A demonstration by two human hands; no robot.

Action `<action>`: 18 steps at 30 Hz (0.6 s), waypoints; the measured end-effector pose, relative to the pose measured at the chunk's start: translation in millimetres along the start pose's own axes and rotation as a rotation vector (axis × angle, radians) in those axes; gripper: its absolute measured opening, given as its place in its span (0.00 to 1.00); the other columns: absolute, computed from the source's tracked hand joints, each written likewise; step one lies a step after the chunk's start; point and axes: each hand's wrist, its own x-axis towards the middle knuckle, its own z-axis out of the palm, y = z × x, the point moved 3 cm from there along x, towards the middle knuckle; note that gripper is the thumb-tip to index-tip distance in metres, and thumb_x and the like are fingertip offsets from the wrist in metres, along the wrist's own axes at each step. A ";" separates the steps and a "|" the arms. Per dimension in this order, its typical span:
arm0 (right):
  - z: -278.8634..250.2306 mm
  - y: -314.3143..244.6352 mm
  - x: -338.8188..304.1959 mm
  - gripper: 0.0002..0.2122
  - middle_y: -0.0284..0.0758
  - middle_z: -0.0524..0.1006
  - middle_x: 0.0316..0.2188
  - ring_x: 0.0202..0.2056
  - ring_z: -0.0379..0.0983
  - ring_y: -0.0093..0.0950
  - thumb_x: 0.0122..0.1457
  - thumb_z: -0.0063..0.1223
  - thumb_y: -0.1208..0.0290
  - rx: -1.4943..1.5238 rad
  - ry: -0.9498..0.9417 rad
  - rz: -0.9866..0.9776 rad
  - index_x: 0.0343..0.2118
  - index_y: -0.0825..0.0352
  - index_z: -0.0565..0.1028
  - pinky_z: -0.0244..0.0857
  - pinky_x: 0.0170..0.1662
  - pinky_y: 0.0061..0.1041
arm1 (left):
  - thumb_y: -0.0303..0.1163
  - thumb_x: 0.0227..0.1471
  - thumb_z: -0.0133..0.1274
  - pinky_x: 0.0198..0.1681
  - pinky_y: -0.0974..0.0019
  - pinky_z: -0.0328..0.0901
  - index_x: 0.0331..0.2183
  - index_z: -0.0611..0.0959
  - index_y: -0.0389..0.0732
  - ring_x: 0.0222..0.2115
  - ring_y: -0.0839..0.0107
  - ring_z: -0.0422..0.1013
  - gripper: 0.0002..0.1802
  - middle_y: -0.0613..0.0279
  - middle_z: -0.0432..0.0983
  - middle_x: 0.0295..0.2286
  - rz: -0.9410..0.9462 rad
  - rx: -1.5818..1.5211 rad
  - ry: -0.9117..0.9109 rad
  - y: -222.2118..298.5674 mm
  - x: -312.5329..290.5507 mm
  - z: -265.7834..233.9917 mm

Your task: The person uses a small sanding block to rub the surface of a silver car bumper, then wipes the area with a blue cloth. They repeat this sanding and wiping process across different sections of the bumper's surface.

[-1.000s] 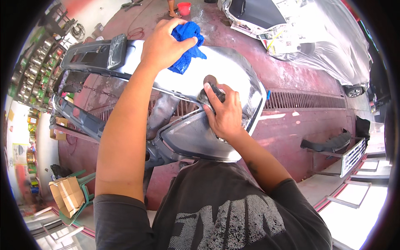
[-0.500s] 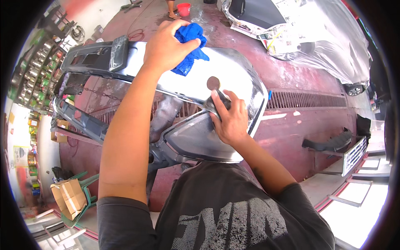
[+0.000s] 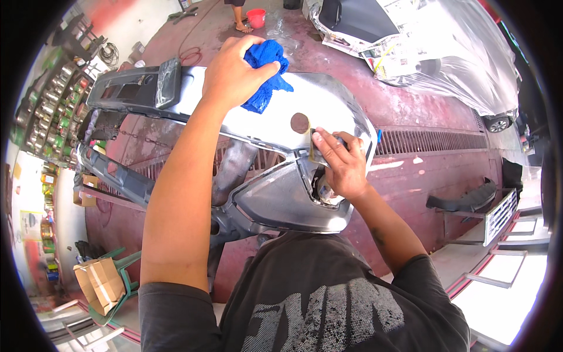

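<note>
A car bumper with white, grey and black patches lies across the space before me. On its upper face, my left hand grips a crumpled blue cloth, fingers curled over it. My right hand presses a folded piece of sandpaper against the bumper's right part, below and right of a round brown hole. The sandpaper is mostly hidden under the fingers. Just below this hand, a recess in the bumper shows a pale round part.
Behind stands a car wrapped in clear plastic and paper. A floor grate runs behind the bumper. Shelves of cans line the left wall. A cardboard box rests on a green chair. Near a red bucket stands another person's leg.
My right hand has slid to the right with the sandpaper, uncovering the recess in the bumper. My left hand stays on the blue cloth, almost in place.
</note>
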 end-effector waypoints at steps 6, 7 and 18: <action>25.0 -22.1 5.6 0.30 0.23 0.82 0.68 0.54 0.76 0.35 0.51 0.65 0.76 0.034 0.033 0.001 0.61 0.51 0.86 0.68 0.51 0.37 | 0.51 0.54 0.75 0.57 0.53 0.74 0.56 0.88 0.47 0.53 0.53 0.81 0.32 0.52 0.83 0.52 0.003 -0.036 -0.004 1.6 2.8 5.2; 22.9 -30.7 15.2 0.30 0.23 0.81 0.68 0.53 0.76 0.34 0.51 0.65 0.76 0.028 0.031 0.000 0.61 0.51 0.86 0.68 0.50 0.37 | 0.50 0.54 0.75 0.57 0.53 0.74 0.56 0.88 0.46 0.53 0.53 0.82 0.32 0.52 0.83 0.51 0.028 -0.028 0.021 -0.9 1.6 3.1; 13.6 -12.4 23.6 0.31 0.23 0.81 0.68 0.53 0.74 0.31 0.49 0.66 0.74 0.133 0.034 -0.092 0.61 0.55 0.85 0.66 0.49 0.35 | 0.45 0.54 0.76 0.56 0.56 0.76 0.55 0.88 0.40 0.50 0.56 0.84 0.31 0.52 0.85 0.52 0.008 -0.011 0.010 -1.4 4.9 6.4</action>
